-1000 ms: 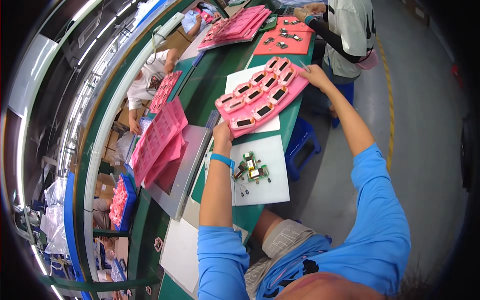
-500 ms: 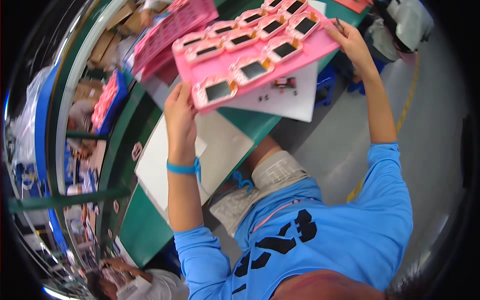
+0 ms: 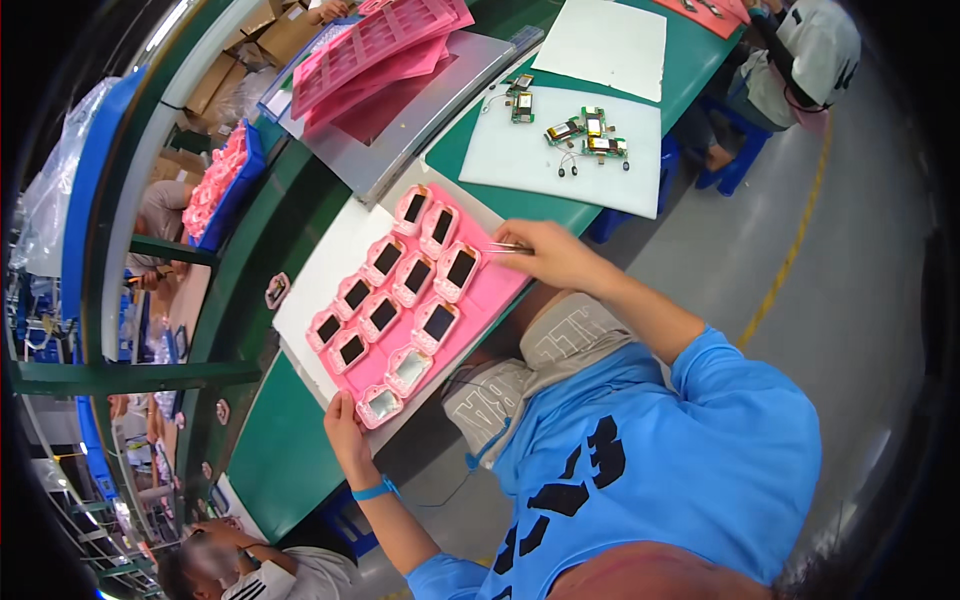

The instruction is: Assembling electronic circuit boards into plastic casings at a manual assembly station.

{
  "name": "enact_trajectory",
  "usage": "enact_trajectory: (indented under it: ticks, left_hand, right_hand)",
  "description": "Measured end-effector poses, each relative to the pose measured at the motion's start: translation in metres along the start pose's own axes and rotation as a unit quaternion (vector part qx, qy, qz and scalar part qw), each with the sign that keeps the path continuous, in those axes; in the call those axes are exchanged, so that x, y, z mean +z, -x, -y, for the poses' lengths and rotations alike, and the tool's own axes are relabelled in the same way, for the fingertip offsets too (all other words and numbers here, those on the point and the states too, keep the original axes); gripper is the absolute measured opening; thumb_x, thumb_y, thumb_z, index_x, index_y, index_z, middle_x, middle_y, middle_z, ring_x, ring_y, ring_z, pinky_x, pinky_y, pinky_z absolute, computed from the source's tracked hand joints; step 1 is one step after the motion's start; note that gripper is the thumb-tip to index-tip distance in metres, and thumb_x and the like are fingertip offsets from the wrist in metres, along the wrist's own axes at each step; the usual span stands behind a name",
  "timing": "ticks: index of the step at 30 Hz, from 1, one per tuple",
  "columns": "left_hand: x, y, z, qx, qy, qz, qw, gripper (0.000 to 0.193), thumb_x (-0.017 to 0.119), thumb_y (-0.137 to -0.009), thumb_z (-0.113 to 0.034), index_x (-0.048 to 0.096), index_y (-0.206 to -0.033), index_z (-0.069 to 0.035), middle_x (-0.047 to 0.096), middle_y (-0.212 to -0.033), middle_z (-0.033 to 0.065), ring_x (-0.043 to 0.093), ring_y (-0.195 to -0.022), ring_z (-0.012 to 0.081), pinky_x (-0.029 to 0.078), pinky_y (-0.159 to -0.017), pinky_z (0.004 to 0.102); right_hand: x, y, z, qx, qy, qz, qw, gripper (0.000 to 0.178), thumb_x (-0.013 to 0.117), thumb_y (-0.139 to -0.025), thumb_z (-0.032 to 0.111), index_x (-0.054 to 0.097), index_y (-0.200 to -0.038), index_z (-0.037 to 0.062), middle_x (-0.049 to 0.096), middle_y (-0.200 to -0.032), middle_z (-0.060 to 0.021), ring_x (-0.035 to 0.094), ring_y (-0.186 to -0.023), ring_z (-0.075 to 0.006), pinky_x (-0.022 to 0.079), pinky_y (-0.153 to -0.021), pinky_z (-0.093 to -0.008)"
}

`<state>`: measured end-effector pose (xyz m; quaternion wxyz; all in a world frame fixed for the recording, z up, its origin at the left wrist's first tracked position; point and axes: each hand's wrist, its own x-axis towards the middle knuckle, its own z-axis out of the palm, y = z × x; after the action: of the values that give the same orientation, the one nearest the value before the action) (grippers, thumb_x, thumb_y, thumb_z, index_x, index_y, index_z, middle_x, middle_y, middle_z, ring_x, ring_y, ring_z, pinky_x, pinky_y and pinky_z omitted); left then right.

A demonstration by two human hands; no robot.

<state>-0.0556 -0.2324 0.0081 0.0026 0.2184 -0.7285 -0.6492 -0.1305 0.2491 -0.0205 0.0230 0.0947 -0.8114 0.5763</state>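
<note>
A flat pink tray (image 3: 490, 290) lies on pale sheets at the table's edge in front of me. It carries several pink handheld-toy shells (image 3: 412, 277) with dark screens; the two nearest my left hand look pale and shiny. My left hand (image 3: 347, 432) is closed on the tray's near left corner, thumb on top. My right hand (image 3: 550, 250) is closed round thin metal tweezers (image 3: 512, 248), whose tips point left over the tray's right end. Whether its lower fingers also touch the tray is hidden.
Behind the tray, a white foam board (image 3: 510, 160) bears several small circuit boards (image 3: 595, 122) with wires. Pink moulded trays (image 3: 375, 55) are stacked on a grey metal plate (image 3: 400, 155). A blue bin (image 3: 243, 190) holds pink parts. Co-workers sit at the far right and lower left.
The pink tray has come down and toward me from above the foam board onto the pale sheets. Both hands moved with it, and the circuit boards are now uncovered.
</note>
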Motion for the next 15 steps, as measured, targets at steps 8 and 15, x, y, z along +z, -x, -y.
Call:
enact_trajectory:
  ticks: [8, 15]
  left_hand:
    - [0.018, 0.028, -0.043, 0.119, -0.078, -0.158, 0.977, 0.028, 0.063, -0.108, -0.017, 0.071, -0.129, 0.001, 0.073, -0.096, 0.0068, 0.046, -0.057, 0.0028, 0.032, -0.043, 0.0191]
    - [0.072, 0.111, -0.038, 0.089, -0.011, 0.259, 0.962, 0.029, 0.070, -0.098, -0.008, 0.077, -0.125, -0.001, 0.078, -0.104, 0.0092, 0.050, -0.064, 0.0083, 0.041, -0.059, 0.0208]
  right_hand:
    - [-0.190, -0.098, -0.016, 0.003, 0.418, -0.050, 0.907, 0.030, 0.086, -0.086, 0.022, 0.081, -0.113, 0.0084, 0.070, -0.085, -0.0055, 0.055, -0.069, -0.0150, 0.047, -0.065, -0.0302]
    - [-0.185, -0.133, 0.013, -0.079, 0.438, 0.060, 0.894, 0.022, 0.084, -0.091, 0.024, 0.078, -0.101, 0.0058, 0.071, -0.082, -0.0051, 0.053, -0.066, -0.0114, 0.043, -0.063, -0.0267]
